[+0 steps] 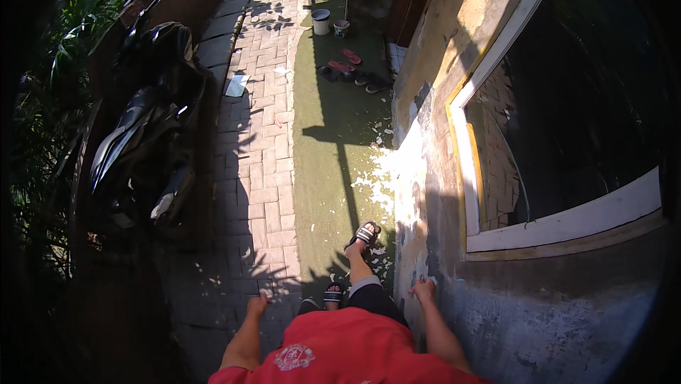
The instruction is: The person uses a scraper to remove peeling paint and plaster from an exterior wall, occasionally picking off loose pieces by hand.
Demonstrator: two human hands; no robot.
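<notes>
My left hand hangs over the paved path, its fingers curled closed, and nothing sticks out of it. Close beside the peeling wall, my right hand is closed too. Whatever it may hold is too small to make out. Below me, one foot in a striped black-and-white sandal is set forward on the green strip of ground. The other sandal is further back. Pale flakes lie scattered along the foot of the wall.
A dark motorbike is parked on the left by plants. Ahead stand a white bucket and a small pot. Pink slippers and dark footwear lie by a doorway. A white-framed window is on the right.
</notes>
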